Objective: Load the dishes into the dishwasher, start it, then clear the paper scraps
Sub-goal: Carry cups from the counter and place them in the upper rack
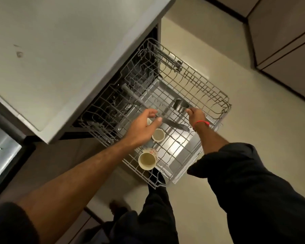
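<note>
While the right hand fingers grip a steel cup over the rack, left hand, fingers open, hovers w/ the knife just beyond, blade pointing right.

Dim, warm, yellowish light; glare on the open door under the rack, soft motion blur throughout, wide-angle bending at the edges.

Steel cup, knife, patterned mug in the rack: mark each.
steel cup point(180, 105), head view, on its shiny side wall.
knife point(176, 124), head view, on the flat of the blade.
patterned mug point(147, 161), head view, on its pale inner wall.
</note>
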### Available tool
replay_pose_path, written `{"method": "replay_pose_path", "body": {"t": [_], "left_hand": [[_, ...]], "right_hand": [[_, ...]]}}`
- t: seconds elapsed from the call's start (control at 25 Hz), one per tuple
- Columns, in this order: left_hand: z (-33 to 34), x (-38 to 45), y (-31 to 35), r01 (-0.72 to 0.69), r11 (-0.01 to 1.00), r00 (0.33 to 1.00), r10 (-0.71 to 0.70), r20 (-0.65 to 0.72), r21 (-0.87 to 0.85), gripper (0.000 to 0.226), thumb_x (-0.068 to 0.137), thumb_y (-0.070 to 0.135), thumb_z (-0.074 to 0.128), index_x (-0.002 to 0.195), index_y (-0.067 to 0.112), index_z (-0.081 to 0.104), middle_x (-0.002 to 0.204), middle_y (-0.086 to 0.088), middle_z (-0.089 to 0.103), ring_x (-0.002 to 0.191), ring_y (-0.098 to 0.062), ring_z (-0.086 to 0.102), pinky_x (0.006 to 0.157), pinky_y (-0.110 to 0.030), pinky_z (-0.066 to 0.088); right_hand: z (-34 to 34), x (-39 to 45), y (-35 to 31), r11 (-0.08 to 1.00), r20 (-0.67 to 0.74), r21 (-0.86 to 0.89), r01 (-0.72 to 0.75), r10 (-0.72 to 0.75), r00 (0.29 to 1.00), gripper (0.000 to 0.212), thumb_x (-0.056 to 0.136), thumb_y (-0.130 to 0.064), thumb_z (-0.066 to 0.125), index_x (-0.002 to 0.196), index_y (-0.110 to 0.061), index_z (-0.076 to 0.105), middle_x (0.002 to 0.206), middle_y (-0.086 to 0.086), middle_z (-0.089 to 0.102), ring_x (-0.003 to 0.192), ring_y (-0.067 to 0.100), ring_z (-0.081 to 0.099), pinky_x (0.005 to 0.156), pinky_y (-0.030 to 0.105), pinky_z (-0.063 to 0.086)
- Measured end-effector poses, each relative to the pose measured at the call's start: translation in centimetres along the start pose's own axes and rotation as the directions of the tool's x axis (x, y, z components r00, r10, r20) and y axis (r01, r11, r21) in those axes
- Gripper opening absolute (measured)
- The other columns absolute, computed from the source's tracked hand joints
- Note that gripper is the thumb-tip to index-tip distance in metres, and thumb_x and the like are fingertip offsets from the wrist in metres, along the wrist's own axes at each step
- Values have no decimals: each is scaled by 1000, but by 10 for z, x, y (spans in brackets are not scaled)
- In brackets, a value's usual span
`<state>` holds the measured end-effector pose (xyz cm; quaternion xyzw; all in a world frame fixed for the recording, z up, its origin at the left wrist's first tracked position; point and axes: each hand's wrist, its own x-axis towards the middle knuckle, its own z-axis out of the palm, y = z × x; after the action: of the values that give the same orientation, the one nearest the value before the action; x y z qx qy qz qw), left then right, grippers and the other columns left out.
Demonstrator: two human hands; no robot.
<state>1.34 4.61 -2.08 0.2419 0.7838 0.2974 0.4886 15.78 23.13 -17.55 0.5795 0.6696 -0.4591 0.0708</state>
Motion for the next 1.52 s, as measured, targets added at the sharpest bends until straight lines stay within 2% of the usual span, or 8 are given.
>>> {"method": "replay_pose_path", "body": {"t": [0.2,0.32,0.48,0.64,0.8,1.04,1.2,1.52], "left_hand": [[-12,2,-11,47,997,999,-47,1,59,49,103,41,53,147,24,42,141,3,53,119,-22,61,103,-52,50],[-19,2,-11,40,998,999,-40,-19,43,47,103,39,53,146,23,42,136,4,55,113,-20,63,98,-51,54],[-30,-9,-20,16,999,999,-15,-32,32,44,103,35,54,144,26,43,136,5,56,111,-17,64,96,-44,55],[-52,-44,-46,-34,997,992,42,-118,65,41,101,30,58,141,28,48,130,11,56,95,-5,65,80,-22,55],[-79,-96,-76,-52,996,953,73,-295,78,40,101,22,61,140,23,52,128,8,60,88,-7,69,73,-12,52],[-125,-188,-125,-57,998,794,59,-605,22,42,98,12,65,138,14,55,126,5,64,83,-9,70,77,-17,55],[-151,-253,-175,-35,994,620,-58,-782,-101,44,98,13,66,140,16,53,130,4,62,87,-15,69,77,-17,54],[-195,-385,-292,-108,943,303,-269,-914,-313,51,96,19,67,144,21,49,133,7,60,97,-10,69,87,-27,59]], "right_hand": [[4,11,2,998,64,-43,-42,45,997,32,102,-27,51,127,-10,61,120,18,61,110,32,57,85,35,44],[3,8,2,977,71,-196,-81,97,993,38,100,-23,54,138,-21,53,136,18,53,124,36,50,105,48,42],[7,-11,-8,983,-114,-170,-75,56,992,45,94,-3,57,135,-21,56,135,17,55,121,33,53,104,47,46],[37,-51,-42,972,-38,-25,233,-234,971,31,95,0,53,121,-13,67,133,15,58,122,30,55,109,44,44],[80,-107,-99,838,221,102,535,-544,810,26,96,-6,54,116,-10,70,116,10,70,109,22,64,99,36,50],[162,-208,-191,526,418,265,808,-818,395,31,88,4,56,110,-10,72,95,6,74,86,13,69,88,29,54],[219,-276,-244,452,518,335,827,-821,239,32,89,4,55,113,-10,70,94,3,72,69,-7,58,78,23,52],[340,-433,-294,406,672,412,816,-740,28,36,92,3,55,122,-14,65,95,7,72,62,15,65,60,15,52]]}}
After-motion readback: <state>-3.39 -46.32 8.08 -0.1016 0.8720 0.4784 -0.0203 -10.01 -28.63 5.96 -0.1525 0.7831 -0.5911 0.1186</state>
